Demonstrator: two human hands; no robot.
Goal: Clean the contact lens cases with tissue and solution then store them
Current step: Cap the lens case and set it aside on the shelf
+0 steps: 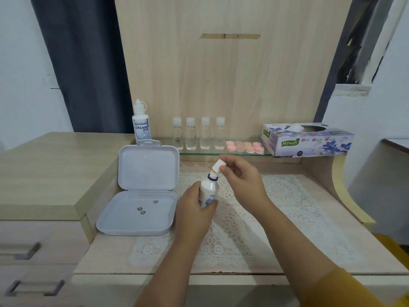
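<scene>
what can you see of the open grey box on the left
The grey box looks like matte plastic with rounded corners and lies open on the desk, left of the lace mat. Its hinged lid stands tilted back, a hang tab on its top edge. Three small round dark things lie in the shallow base. Neither hand touches it.

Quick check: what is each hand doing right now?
Left hand: grips the white solution bottle.
Right hand: pinches the bottle's white cap, just off the nozzle.
</scene>
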